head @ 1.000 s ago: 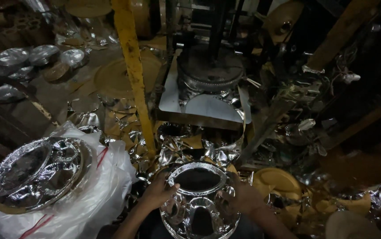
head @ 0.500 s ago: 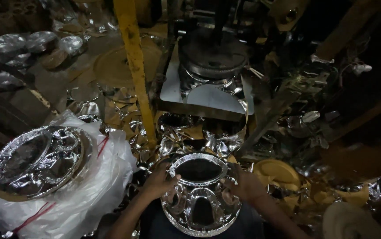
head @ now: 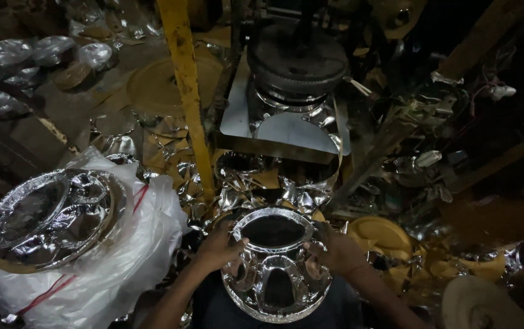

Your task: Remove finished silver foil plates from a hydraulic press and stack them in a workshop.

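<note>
Over the last second the silver foil compartment plate (head: 276, 263) has shown steadily larger and fuller in the head view, and the press above it with it, while the grip on the plate looks the same; so the plate is held steady and low in front of the person, between both hands, its large compartment toward the press. The left hand (head: 218, 248) curls over the plate's left rim, thumb on the top face and fingers under; the right hand (head: 330, 251) clasps the right rim likewise. Directly ahead stands the press die (head: 297, 61) over its flat metal base plate (head: 286, 129), with crumpled foil scrap (head: 256, 183) lying between it and the plate. A yellow post (head: 187, 97) rises just left of that path. To the left a stack of finished plates (head: 49, 216) rests on a white plastic bag (head: 116, 262), well apart from the hands. Yellow paper discs (head: 379, 234) crowd the right side.
</note>
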